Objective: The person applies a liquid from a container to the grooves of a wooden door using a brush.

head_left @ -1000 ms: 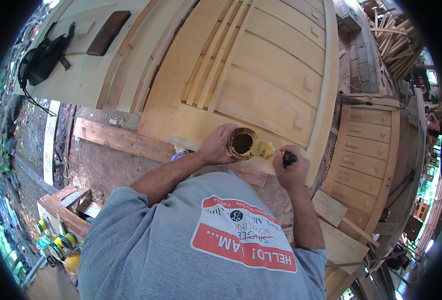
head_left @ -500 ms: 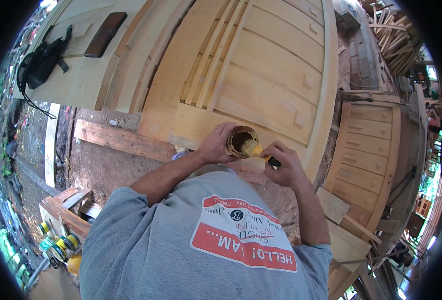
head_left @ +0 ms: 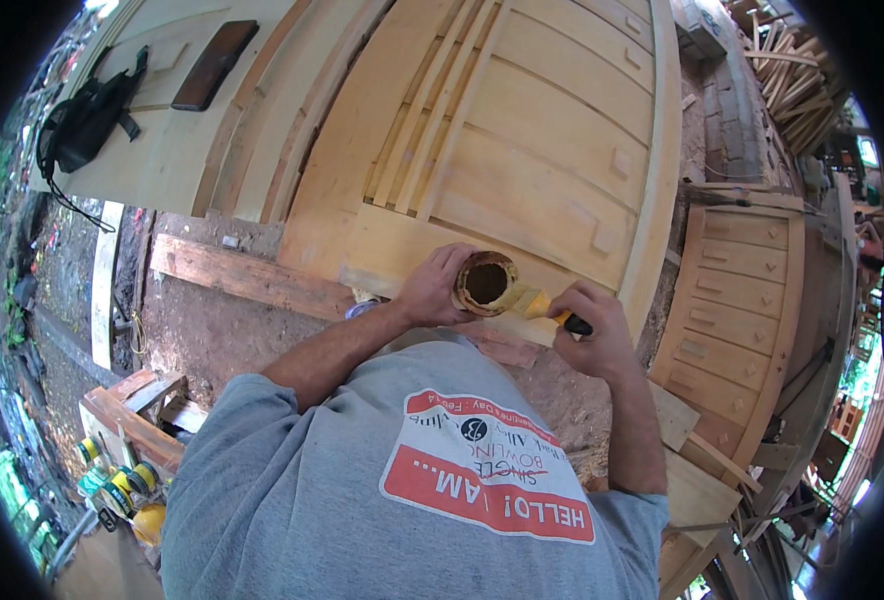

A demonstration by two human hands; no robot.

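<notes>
My left hand (head_left: 436, 290) is wrapped round a stained, round open can (head_left: 462, 300), tilted so that its dark inside shows. In my right hand (head_left: 594, 325) is a paintbrush (head_left: 534, 303) with a yellow and black handle, gripped near the handle's end. Its pale bristles lie against the can's right rim. Both hands are above the lower end of a large pale wooden door panel (head_left: 552, 150), which has vertical slats and recessed boards with small raised blocks.
Another pale panel at the upper left carries a black bag (head_left: 87, 125) and a dark brown flat case (head_left: 215, 65). A reddish plank (head_left: 247, 280) lies on the dirt. At right stands a second panelled door (head_left: 732, 320); scrap wood (head_left: 792, 75) is piled behind. Yellow tools (head_left: 127, 490) sit lower left.
My right hand has moved right, drawing the brush from inside the can to its rim. My left hand and the can have stayed nearly in place.
</notes>
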